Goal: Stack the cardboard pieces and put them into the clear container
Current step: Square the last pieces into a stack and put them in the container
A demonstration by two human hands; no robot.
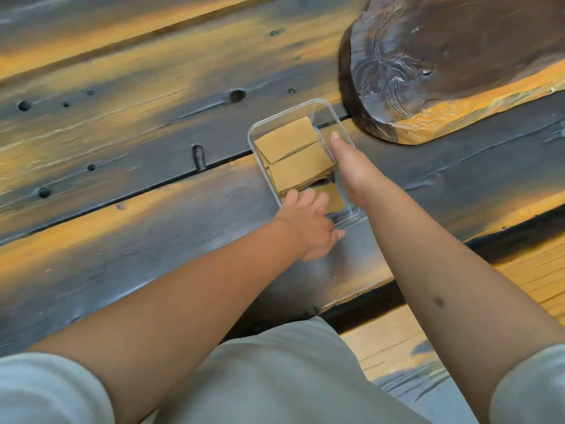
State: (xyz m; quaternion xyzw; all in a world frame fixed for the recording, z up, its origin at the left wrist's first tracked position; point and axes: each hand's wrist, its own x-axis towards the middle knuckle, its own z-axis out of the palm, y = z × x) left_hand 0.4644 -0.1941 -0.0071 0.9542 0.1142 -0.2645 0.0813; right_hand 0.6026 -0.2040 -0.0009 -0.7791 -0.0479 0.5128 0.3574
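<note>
1. Nearest the camera: pale grey-green fabric over the person's lap [284, 371] and light short sleeves [46, 390] at both lower corners; bare forearms reach forward from them.
2. Left hand [308, 224] sits at the near end of the clear rectangular plastic container [255, 130]; fingers [305, 197] curl over the near rim onto the cardboard, thumb side against the near outside corner. Loosely curled, narrow; whether it pinches a piece, cannot tell.
3. Right hand [351, 166] lies flat along the container's right long wall, fingers straight and held together, one fingertip at the far right part of the rim. Open and flat, holding nothing visible.
4. Container rests on the dark, worn wooden plank table [137, 228] with orange-lit streaks, across a seam between planks, long axis running away and slightly left.
5. Inside the container: tan flat rectangular cardboard pieces [299, 166]. One group at the far end, a thicker stack in the middle partly overlapped by it, one smaller piece at the near right by the left fingers. Stacks uneven, edges fanned.
6. No labels, brand marks or writing readable on container or cardboard.
7. Beyond, upper right: thick dark carved wooden slab [428, 62] with rounded edge and orange-lit rim, on the table just past the container's far right corner; touching or not, cannot tell.
</note>
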